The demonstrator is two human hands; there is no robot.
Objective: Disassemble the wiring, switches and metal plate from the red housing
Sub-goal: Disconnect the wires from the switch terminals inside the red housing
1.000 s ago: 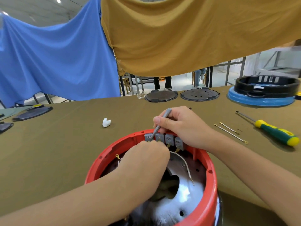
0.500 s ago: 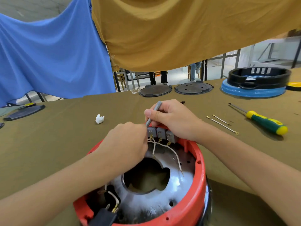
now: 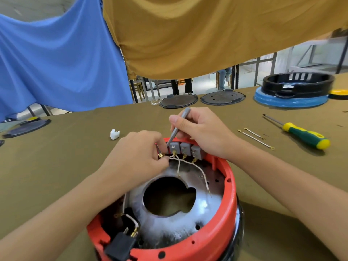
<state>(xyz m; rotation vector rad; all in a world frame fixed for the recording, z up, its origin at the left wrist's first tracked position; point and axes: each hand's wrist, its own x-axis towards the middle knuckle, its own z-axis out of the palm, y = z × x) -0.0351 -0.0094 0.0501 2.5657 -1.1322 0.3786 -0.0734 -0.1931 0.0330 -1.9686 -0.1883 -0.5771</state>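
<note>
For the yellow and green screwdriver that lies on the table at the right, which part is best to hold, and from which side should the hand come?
Grip the screwdriver by its thick green and yellow handle, coming from above with the right hand. It lies flat on the table with open cloth around the handle, and the thin metal shaft points away toward the far edge, so it offers little to hold.

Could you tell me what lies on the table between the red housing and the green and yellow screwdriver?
In the head view, two loose wires lie on the cloth between the red housing and the screwdriver.
</note>
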